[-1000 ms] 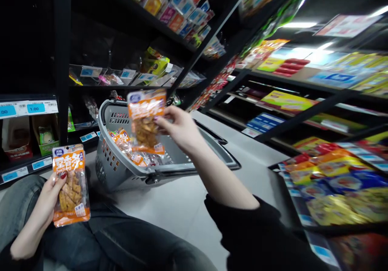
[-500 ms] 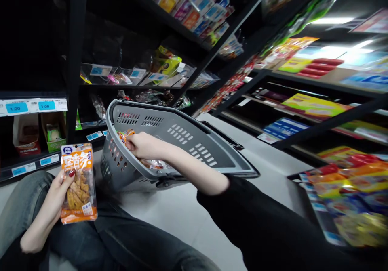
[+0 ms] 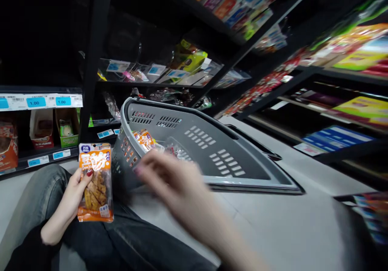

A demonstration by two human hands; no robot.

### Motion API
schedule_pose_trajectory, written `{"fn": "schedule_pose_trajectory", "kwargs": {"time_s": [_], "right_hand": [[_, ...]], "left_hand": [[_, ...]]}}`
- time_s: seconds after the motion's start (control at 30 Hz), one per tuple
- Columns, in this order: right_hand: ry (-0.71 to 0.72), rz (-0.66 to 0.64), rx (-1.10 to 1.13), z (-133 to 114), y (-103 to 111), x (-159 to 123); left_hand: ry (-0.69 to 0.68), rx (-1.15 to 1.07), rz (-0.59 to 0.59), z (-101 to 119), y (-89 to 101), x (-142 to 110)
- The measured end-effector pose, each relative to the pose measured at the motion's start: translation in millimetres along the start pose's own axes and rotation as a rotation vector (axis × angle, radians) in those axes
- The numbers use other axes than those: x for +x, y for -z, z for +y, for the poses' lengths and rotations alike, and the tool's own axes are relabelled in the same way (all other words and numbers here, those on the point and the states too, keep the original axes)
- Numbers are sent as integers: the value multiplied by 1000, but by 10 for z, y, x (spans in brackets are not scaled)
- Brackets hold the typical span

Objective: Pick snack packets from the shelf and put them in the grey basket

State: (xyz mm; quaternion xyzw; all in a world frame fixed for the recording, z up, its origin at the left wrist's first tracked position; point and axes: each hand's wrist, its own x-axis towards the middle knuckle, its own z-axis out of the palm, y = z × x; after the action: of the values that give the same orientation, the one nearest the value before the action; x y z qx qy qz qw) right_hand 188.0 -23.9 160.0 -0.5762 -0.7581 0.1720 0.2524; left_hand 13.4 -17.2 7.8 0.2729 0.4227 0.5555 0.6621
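Note:
My left hand (image 3: 74, 192) grips an orange snack packet (image 3: 95, 184) by its left edge, thumb with a red nail across the front. Brown strips show through the packet's clear window. It is upright above my knee. My right hand (image 3: 172, 178), smeared by motion, hovers in front of the grey shopping basket (image 3: 209, 146). Its fingers are apart and I see nothing in them. Inside the basket, at its left end, rests another orange snack packet (image 3: 144, 139), with clear-wrapped packets (image 3: 178, 152) beside it.
Dark shelves with price tags (image 3: 36, 101) stand at the left and behind the basket. Small open cartons (image 3: 66, 129) sit on the low shelf. More shelving with a blue pack (image 3: 336, 139) stands on the right. My bent legs (image 3: 121, 234) are on the pale floor.
My right hand has come out of the basket towards me, leaving an orange packet inside. My left hand still holds its packet. The view has swung left.

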Motion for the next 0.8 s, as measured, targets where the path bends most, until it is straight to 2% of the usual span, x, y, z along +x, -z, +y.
{"fn": "schedule_pose_trajectory", "kwargs": {"time_s": [0.03, 0.07, 0.1, 0.17, 0.27, 0.33, 0.43, 0.53, 0.6, 0.67, 0.8], "right_hand": [[-28, -80, -19, -23, -194, -110], [-72, -87, -50, -17, -399, -188], [-109, -63, -59, 11, -595, -232], [-87, 2, 18, 105, -906, -241], [-13, 147, 206, 228, -1106, -186], [-4, 237, 325, 264, -1112, -179], [-33, 405, 443, 287, -1057, -221], [-29, 624, 455, 321, -981, -265], [-7, 723, 440, 349, -921, -277], [9, 741, 456, 369, -857, -280], [-4, 622, 582, 373, -750, -295]], "left_hand": [[-5, -1, 0, -5, -17, -17], [-11, -1, -1, -11, -28, -31], [-21, 1, 0, -19, -33, -40], [-63, 28, 13, -43, -18, -40], [-168, 128, 44, -85, 51, -13], [-221, 184, 11, -97, 103, -6], [-296, 250, -147, -63, 148, -36], [-353, 405, -332, 2, 131, -88], [-353, 514, -415, 26, 90, -118], [-338, 553, -458, 20, 43, -140], [-314, 537, -497, -28, -10, -173]]}}
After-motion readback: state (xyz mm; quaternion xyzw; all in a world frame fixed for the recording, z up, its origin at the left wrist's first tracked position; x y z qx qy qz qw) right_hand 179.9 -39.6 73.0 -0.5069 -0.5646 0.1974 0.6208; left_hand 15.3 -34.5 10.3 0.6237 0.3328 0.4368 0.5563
